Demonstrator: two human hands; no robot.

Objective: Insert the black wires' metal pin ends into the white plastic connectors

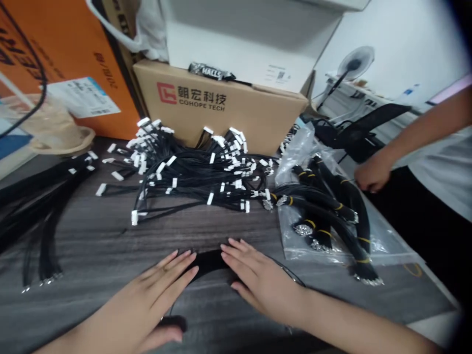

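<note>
A flat band of black wires (pixel 211 261) lies on the dark wood-grain table between my hands. My left hand (pixel 147 295) rests on its left part with the fingers stretched out. Over the right part lies my right hand (pixel 260 278), flat, fingers extended. A few thin wires stick out past the right wrist, and black ends show beneath the left thumb. My palms hide most of the wires. Just beyond is a heap of black cables (pixel 184 172) with white connectors at their ends.
Yellow-banded wire bundles (pixel 332 206) lie on a clear plastic bag (pixel 291 241) at right. More black wires (pixel 47 221) spread at left, near a plastic cup (pixel 47 118). A cardboard box (pixel 236 108) and an orange box (pixel 84 59) stand behind. Another person's hand (pixel 374 172) hangs at right.
</note>
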